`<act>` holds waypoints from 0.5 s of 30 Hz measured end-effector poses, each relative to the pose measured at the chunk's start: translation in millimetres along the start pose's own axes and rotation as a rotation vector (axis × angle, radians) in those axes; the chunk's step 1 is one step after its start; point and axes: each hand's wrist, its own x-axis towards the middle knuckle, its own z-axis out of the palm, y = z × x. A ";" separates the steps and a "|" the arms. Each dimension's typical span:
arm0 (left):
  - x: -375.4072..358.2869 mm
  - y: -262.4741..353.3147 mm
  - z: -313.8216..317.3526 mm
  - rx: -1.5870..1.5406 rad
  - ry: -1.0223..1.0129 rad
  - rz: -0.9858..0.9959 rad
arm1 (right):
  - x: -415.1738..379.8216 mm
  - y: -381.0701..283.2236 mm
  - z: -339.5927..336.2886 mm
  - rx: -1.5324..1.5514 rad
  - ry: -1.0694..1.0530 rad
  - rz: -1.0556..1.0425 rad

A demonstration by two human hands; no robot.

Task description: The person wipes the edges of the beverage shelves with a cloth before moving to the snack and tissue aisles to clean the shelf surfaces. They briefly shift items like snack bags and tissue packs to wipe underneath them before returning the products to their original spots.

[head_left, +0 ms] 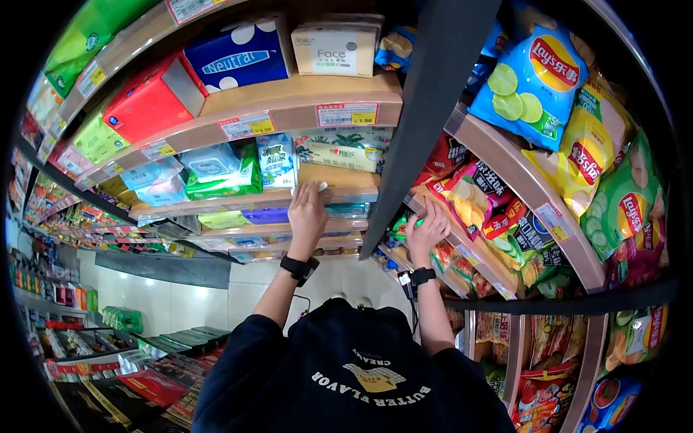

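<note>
My left hand (308,219) is closed on a small white wipe or cloth (315,187), whose edge shows past the fingertips. The wipe is at the bare front part of a wooden shelf (339,185), below a white-and-green tissue pack (339,151). Just behind the hand stands a blue-and-white wipes pack (276,160). My right hand (429,229) rests with fingers apart at the edge of the snack shelf (462,242). Nothing shows in it. Yellow-and-red chip bags (462,198) lie beyond its fingertips.
A dark upright post (433,94) divides the tissue shelves from the snack shelves. Above stand a blue Neutral tissue pack (238,58) and a white Face tissue pack (336,49). A blue Lay's bag (530,86) leans out at upper right. Tiled floor (173,289) lies below left.
</note>
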 end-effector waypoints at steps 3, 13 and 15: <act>0.7 13.4 16.6 0.023 -0.036 0.031 | -2.9 0.7 5.4 -0.016 0.018 -0.008; -0.2 65.4 61.0 -0.029 -0.120 0.085 | -0.2 0.1 -4.4 0.033 -0.084 0.007; 2.0 64.5 52.1 -0.142 -0.168 0.045 | -0.8 1.3 -11.7 0.079 -0.161 0.007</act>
